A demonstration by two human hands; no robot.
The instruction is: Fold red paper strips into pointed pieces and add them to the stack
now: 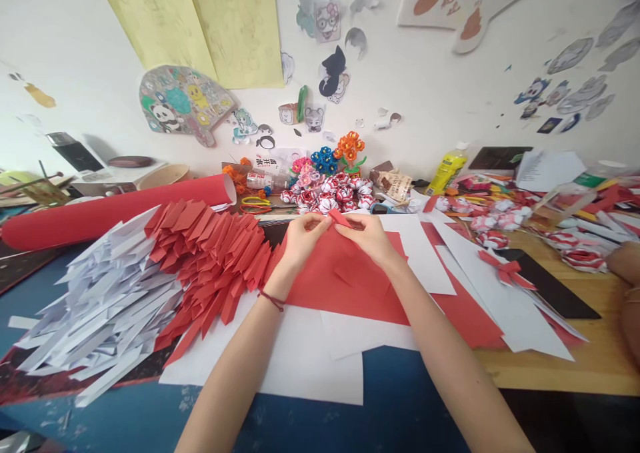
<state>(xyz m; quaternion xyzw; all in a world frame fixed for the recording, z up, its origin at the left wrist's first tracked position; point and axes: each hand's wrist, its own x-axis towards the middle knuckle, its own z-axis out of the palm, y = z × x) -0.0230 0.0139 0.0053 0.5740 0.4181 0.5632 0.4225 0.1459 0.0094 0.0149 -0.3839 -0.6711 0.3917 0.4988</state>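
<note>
Both hands meet over a red paper sheet (320,280) in the middle of the table. A small folded red paper strip (341,218) is pinched between them. My left hand (306,236) grips its left end with closed fingers, and my right hand (369,236) grips it from the right. White sheets (310,353) lie under the red one. To the left of my left hand is a large heap of folded red strips (215,246). Beside that heap, further left, spreads a pile of folded white strips (110,306).
A red paper roll (115,210) lies at the back left. Red-and-white paper flowers (335,193) sit behind my hands. A yellow bottle (447,168) stands at the back right. Another person's hand (624,263) shows at the right edge, near a black sheet (550,283).
</note>
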